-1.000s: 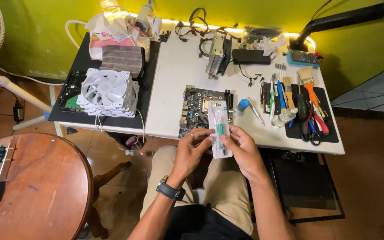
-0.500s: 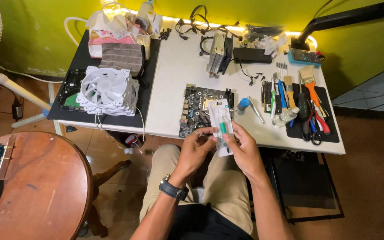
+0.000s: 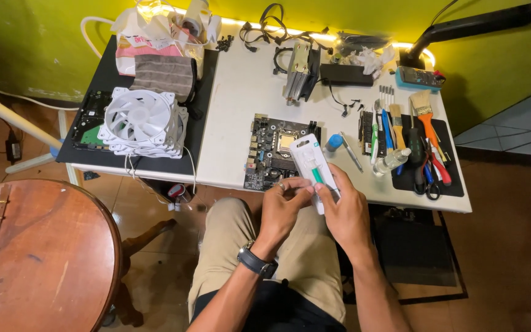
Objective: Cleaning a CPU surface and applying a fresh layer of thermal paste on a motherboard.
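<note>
Both hands hold a clear blister pack (image 3: 310,161) with a white backing and a green-tipped syringe inside. My left hand (image 3: 284,208), with a black watch on the wrist, pinches the pack's lower left edge. My right hand (image 3: 343,209) grips its lower right side. The pack is raised over the near edge of a dark computer motherboard (image 3: 270,155) that lies on the white table (image 3: 235,104). I am seated with my knees under the table edge.
A stack of white case fans (image 3: 142,122) sits on a black mat at left. Brushes, screwdrivers and pliers (image 3: 416,150) lie on a mat at right. A heatsink cooler (image 3: 301,72) and cables are at the back. A round wooden table (image 3: 44,258) stands at lower left.
The pack has tilted slightly and both hands have shifted their grip toward its lower end. The rest of the table is unchanged.
</note>
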